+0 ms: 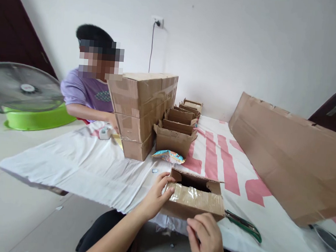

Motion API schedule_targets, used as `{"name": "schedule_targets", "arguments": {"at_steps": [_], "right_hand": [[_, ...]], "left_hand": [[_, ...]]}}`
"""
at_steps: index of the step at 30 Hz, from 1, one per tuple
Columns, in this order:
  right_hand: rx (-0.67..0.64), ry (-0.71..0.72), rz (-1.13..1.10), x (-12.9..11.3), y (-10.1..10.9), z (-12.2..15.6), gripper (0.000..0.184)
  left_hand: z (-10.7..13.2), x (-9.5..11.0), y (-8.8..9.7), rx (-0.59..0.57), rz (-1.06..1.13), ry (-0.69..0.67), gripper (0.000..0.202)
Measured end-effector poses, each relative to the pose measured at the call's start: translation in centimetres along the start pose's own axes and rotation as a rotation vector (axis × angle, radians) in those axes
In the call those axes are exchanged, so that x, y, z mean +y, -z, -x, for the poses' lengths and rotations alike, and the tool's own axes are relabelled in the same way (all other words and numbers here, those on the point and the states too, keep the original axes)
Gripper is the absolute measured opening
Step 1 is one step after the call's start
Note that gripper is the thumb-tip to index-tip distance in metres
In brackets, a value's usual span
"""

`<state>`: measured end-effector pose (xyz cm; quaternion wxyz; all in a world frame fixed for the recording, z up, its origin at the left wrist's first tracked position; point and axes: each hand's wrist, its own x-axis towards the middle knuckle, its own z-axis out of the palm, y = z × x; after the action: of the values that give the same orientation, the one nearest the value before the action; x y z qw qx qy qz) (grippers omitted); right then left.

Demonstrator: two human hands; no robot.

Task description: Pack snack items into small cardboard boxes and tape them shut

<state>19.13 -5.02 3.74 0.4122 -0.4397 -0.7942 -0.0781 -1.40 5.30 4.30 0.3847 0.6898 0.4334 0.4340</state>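
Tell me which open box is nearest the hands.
The taped box beside the green cutter: the left hand holds its corner, while the other open boxes stand farther back.

I count the wearer's two bare hands (pixel 156 197) (pixel 207 236), one carton (pixel 195 200) at the worktop (pixel 80 165) edge nearest, one utility knife (pixel 247 227), one fan (pixel 28 88)

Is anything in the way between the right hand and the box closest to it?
No, nothing I can see stands between the right hand and the box. The green knife lies off to the box's right.
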Motion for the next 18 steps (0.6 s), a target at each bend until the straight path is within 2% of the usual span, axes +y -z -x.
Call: {"name": "schedule_targets", "arguments": {"at_steps": [2,5,8,11,18], "right_hand": [[0.048,-0.019,0.081,0.5,0.9,-0.9,0.023],[0.006,-0.04,0.164,1.4,1.7,-2.0,0.03],[-0.054,-0.037,0.227,1.9,1.7,-2.8,0.037],[-0.058,-0.028,0.307,1.9,1.5,-3.5,0.042],[-0.068,-0.027,0.333,1.6,0.9,-4.2,0.035]], "left_hand": [[0.2,0.0,0.0,0.004,0.035,-0.023,0.031],[0.5,0.0,0.0,0.021,0.091,-0.06,0.033],[0.7,0.0,-0.1,0.029,0.136,-0.084,0.034],[0.8,-0.1,-0.3,0.018,0.175,-0.104,0.033],[0.9,-0.8,-0.7,0.004,0.201,-0.138,0.029]]}}
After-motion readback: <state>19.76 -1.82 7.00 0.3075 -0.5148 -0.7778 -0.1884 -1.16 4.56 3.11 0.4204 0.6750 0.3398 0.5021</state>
